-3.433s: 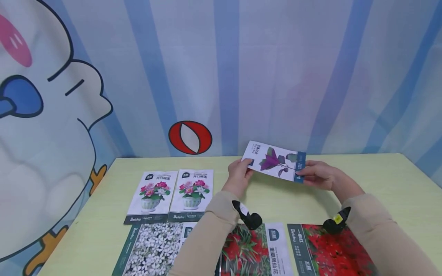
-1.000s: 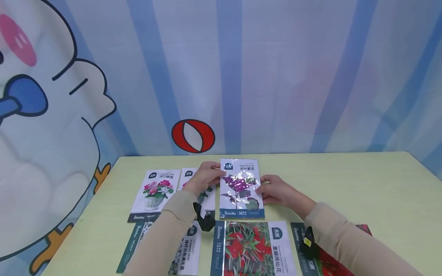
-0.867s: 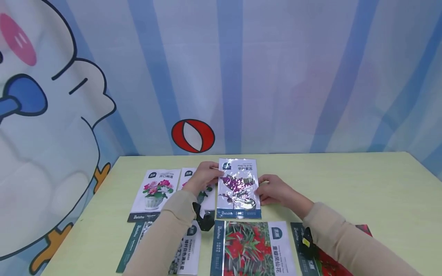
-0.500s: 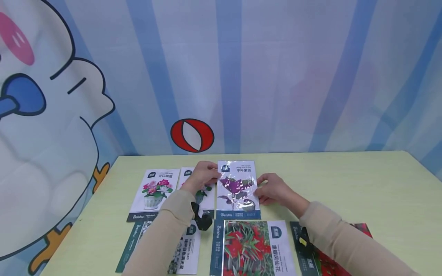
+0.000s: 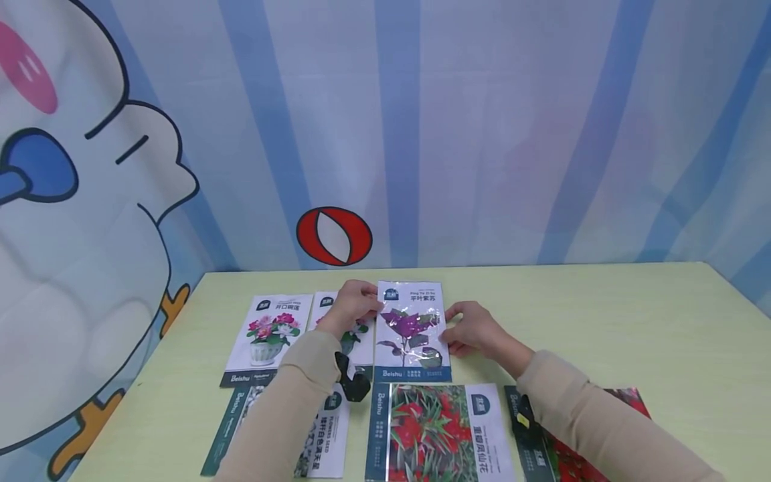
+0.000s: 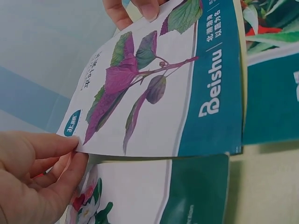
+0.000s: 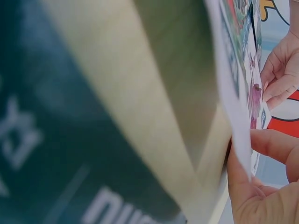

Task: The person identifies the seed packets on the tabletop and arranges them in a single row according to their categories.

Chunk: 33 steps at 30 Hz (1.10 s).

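Observation:
A seed packet with a purple-leaved plant (image 5: 409, 328) stands upright to the viewer in the head view, blue band toward the front. My left hand (image 5: 349, 311) pinches its upper left edge, and in the left wrist view thumb and finger (image 6: 51, 144) meet at its corner. On the opposite edge my right hand (image 5: 478, 333) grips it; in the right wrist view its thumb and finger (image 7: 275, 144) have the packet's white edge between them. The left wrist view shows the packet overlapping the side of a lotus packet (image 6: 135, 186).
Two lotus-pot packets lie at the left, one (image 5: 271, 335) in plain sight and the other (image 5: 361, 351) partly behind my left hand. In front are a white-flower packet (image 5: 328, 442), a red-flower packet (image 5: 430, 428) and another red one (image 5: 626, 402) under my right sleeve. A striped curtain (image 5: 482, 134) hangs behind the table (image 5: 602, 301).
The purple-plant packet was held sideways in the air farther right; it has turned upright and come left beside the lotus packets. Over the last second it has shifted only slightly left and lower.

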Motion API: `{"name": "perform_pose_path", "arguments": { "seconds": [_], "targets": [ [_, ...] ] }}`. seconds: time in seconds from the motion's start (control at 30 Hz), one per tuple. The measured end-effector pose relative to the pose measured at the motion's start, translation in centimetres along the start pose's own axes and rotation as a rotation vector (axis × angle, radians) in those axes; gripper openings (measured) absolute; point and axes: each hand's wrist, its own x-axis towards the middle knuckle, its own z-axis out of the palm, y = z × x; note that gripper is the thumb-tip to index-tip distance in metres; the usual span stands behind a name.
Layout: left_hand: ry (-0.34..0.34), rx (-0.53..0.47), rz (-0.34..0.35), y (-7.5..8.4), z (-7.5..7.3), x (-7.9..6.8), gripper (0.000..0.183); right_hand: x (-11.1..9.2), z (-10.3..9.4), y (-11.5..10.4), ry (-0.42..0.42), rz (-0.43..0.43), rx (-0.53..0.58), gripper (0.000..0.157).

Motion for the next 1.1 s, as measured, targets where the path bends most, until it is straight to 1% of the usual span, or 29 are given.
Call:
{"name": "perform_pose_path", "arguments": {
  "seconds": [0.2,0.43,0.7,0.77,0.9,1.03,1.1],
  "targets": [
    [0.016,0.013,0.009,-0.1,-0.2,-0.1,0.033,0.0,0.2,0.0,0.005,-0.011,-0.02,0.033],
    [0.03,0.026,0.061,-0.5,-0.5,0.0,0.03,0.2,0.3,-0.1,0.013,0.011,-0.029,0.034],
    [0.029,0.06,0.075,-0.4,-0.8,0.1,0.03,0.1,0.2,-0.2,0.003,0.002,-0.013,0.034],
    [0.027,0.073,0.089,-0.4,-0.9,0.1,0.029,0.1,0.1,-0.2,0.0,0.0,-0.008,0.033],
    [0.011,0.077,0.097,-0.4,-1.2,-0.1,0.029,0.0,-0.1,-0.2,-0.015,-0.007,0.009,0.033],
    [-0.012,0.07,0.099,0.0,-1.9,-0.4,0.031,-0.3,-0.5,-0.2,-0.038,-0.016,0.032,0.034],
    [-0.015,0.094,0.113,0.2,-2.3,-0.6,0.032,-0.4,-0.6,-0.2,-0.04,-0.015,0.035,0.035]
  ]
}}
